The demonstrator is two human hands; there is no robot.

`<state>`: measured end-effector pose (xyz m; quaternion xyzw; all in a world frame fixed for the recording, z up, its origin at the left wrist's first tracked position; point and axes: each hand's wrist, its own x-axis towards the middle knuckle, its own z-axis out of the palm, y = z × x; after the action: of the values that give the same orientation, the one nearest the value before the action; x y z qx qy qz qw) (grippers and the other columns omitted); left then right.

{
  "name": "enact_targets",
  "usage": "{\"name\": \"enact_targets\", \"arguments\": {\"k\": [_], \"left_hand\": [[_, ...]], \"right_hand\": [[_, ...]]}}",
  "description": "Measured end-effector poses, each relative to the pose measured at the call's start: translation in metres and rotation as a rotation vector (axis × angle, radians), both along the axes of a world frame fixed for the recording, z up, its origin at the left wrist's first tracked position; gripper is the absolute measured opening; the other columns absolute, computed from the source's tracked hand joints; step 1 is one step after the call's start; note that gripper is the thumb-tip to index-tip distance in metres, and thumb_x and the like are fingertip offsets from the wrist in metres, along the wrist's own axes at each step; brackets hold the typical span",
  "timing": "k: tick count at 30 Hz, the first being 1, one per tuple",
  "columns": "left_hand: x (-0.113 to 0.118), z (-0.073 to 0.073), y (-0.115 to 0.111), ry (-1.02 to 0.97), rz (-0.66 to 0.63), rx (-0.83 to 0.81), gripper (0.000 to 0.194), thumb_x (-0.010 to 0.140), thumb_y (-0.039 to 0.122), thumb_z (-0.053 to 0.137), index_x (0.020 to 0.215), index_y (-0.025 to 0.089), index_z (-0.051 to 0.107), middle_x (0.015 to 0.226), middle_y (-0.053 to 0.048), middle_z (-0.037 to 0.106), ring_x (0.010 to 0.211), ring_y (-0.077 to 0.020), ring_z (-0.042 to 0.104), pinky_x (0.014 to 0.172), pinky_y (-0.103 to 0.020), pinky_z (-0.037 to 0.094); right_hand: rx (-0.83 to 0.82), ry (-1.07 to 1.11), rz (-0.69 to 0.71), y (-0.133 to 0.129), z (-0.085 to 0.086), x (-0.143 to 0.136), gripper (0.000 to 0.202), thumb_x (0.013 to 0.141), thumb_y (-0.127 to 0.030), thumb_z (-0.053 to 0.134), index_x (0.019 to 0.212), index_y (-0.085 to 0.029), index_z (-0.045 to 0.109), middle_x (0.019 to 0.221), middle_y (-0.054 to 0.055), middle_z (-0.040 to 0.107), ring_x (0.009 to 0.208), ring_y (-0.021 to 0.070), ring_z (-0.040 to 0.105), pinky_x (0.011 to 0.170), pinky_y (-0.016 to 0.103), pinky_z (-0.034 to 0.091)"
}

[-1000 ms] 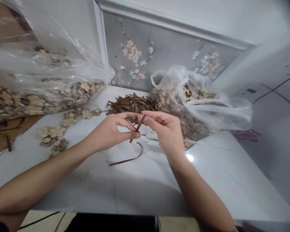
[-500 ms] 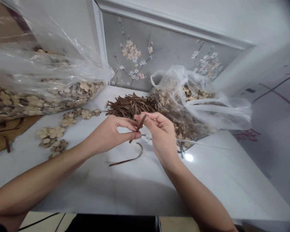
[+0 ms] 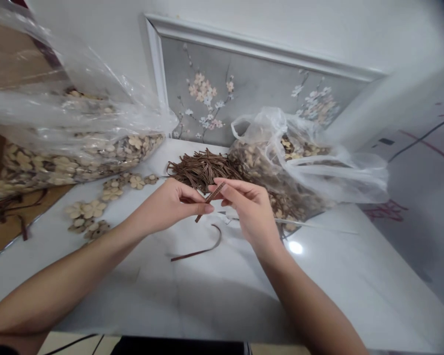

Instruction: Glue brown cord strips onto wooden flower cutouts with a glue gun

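A short, flat brown strip [image 3: 213, 194] with a stitched or dotted pattern slants between my two hands above the table. My left hand [image 3: 170, 206] pinches its lower end between thumb and fingers. With thumb and forefinger, my right hand [image 3: 249, 207] grips the upper end. Just behind them lies a heap of similar thin brown strips [image 3: 203, 170]. One loose curled strip [image 3: 198, 254] rests on the table in front of my hands.
Flower-shaped pieces [image 3: 92, 209] lie left of my left forearm, near a large clear bag [image 3: 96, 133] of such pieces. Another translucent bag [image 3: 277, 133] stands at the right. A thin white stick [image 3: 318, 226] lies across the white table [image 3: 214, 305]. A framed floral panel [image 3: 251, 74] is behind.
The strip has tilted flatter between my fingers, my right hand turning slightly. The whole view has shifted a little, so the things on the table appear slightly lower and further right.
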<state>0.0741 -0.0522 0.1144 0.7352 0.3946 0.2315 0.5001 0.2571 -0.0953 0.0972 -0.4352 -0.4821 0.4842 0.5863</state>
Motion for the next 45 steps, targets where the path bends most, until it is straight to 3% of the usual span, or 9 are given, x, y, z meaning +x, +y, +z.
{"name": "enact_targets", "arguments": {"k": [8, 19, 22, 27, 30, 33, 38, 41, 45], "left_hand": [[0.003, -0.003, 0.000, 0.029, -0.009, 0.014, 0.028, 0.072, 0.038, 0.075, 0.056, 0.015, 0.069, 0.046, 0.003, 0.050, 0.044, -0.0072, 0.034, 0.042, -0.022, 0.025], [-0.002, -0.004, 0.011, -0.285, 0.173, -0.062, 0.026, 0.080, 0.042, 0.072, 0.085, 0.017, 0.077, 0.090, -0.009, 0.077, 0.082, -0.0192, 0.070, 0.070, -0.024, 0.049], [-0.003, -0.007, 0.017, -0.411, 0.165, -0.187, 0.027, 0.083, 0.041, 0.068, 0.089, 0.015, 0.075, 0.093, -0.010, 0.078, 0.078, -0.0197, 0.072, 0.071, -0.026, 0.051], [-0.006, -0.013, 0.020, -0.467, 0.021, -0.360, 0.045, 0.092, 0.047, 0.050, 0.099, 0.009, 0.073, 0.082, -0.014, 0.077, 0.067, -0.0254, 0.073, 0.071, -0.036, 0.055], [-0.007, -0.014, 0.020, -0.422, 0.022, -0.311, 0.048, 0.093, 0.049, 0.049, 0.102, 0.009, 0.074, 0.088, -0.014, 0.078, 0.069, -0.0252, 0.073, 0.072, -0.036, 0.055], [-0.007, -0.014, 0.019, -0.385, 0.032, -0.302, 0.056, 0.093, 0.057, 0.044, 0.103, 0.011, 0.075, 0.095, -0.014, 0.077, 0.078, -0.0264, 0.073, 0.076, -0.036, 0.054], [-0.005, -0.016, 0.012, -0.344, 0.031, -0.307, 0.072, 0.092, 0.070, 0.031, 0.102, 0.014, 0.075, 0.103, -0.013, 0.075, 0.095, -0.0274, 0.069, 0.079, -0.035, 0.052], [0.000, -0.019, 0.003, -0.370, -0.026, -0.326, 0.068, 0.092, 0.069, 0.033, 0.099, 0.015, 0.074, 0.106, -0.012, 0.074, 0.104, -0.0260, 0.065, 0.088, -0.036, 0.050], [0.008, -0.020, -0.006, -0.415, -0.178, -0.440, 0.059, 0.095, 0.063, 0.036, 0.104, 0.017, 0.071, 0.108, -0.010, 0.073, 0.106, -0.0234, 0.064, 0.090, -0.036, 0.050]], "right_hand": [[-0.090, -0.029, 0.025, -0.003, 0.006, 0.001, 0.028, 0.070, -0.032, 0.081, 0.095, -0.021, 0.078, 0.090, 0.005, 0.078, 0.082, 0.0192, 0.069, 0.080, 0.034, 0.052], [0.297, 0.266, -0.299, -0.005, 0.020, 0.016, 0.013, 0.083, -0.028, 0.071, 0.094, -0.025, 0.077, 0.084, 0.001, 0.074, 0.084, 0.0149, 0.067, 0.085, 0.032, 0.052], [0.232, 0.085, -0.217, -0.009, 0.029, 0.025, 0.015, 0.082, -0.032, 0.071, 0.094, -0.024, 0.077, 0.081, 0.001, 0.075, 0.078, 0.0161, 0.068, 0.078, 0.032, 0.054], [0.040, -0.662, 0.254, -0.020, 0.031, 0.016, 0.022, 0.089, -0.030, 0.058, 0.085, -0.018, 0.076, 0.071, 0.003, 0.073, 0.065, 0.0164, 0.064, 0.062, 0.028, 0.049], [0.045, -1.102, 0.177, -0.023, 0.022, 0.001, 0.026, 0.090, -0.020, 0.050, 0.088, -0.018, 0.076, 0.067, 0.006, 0.072, 0.060, 0.0190, 0.064, 0.056, 0.029, 0.043], [0.055, -1.222, -0.009, -0.021, 0.012, -0.007, 0.035, 0.090, -0.017, 0.046, 0.117, -0.016, 0.068, 0.082, 0.010, 0.076, 0.068, 0.0240, 0.069, 0.061, 0.032, 0.048], [0.415, -0.890, -0.199, -0.015, 0.003, -0.008, 0.037, 0.094, -0.027, 0.052, 0.130, -0.019, 0.058, 0.123, 0.010, 0.068, 0.109, 0.0216, 0.065, 0.091, 0.035, 0.052], [0.653, -0.835, -0.189, -0.011, -0.004, -0.010, 0.027, 0.091, -0.029, 0.061, 0.117, -0.022, 0.066, 0.121, 0.008, 0.069, 0.114, 0.0199, 0.061, 0.097, 0.035, 0.050], [0.754, -0.837, -0.211, -0.005, -0.011, -0.011, 0.011, 0.091, -0.019, 0.060, 0.091, -0.021, 0.070, 0.093, 0.004, 0.075, 0.088, 0.0163, 0.068, 0.081, 0.030, 0.052]]}}
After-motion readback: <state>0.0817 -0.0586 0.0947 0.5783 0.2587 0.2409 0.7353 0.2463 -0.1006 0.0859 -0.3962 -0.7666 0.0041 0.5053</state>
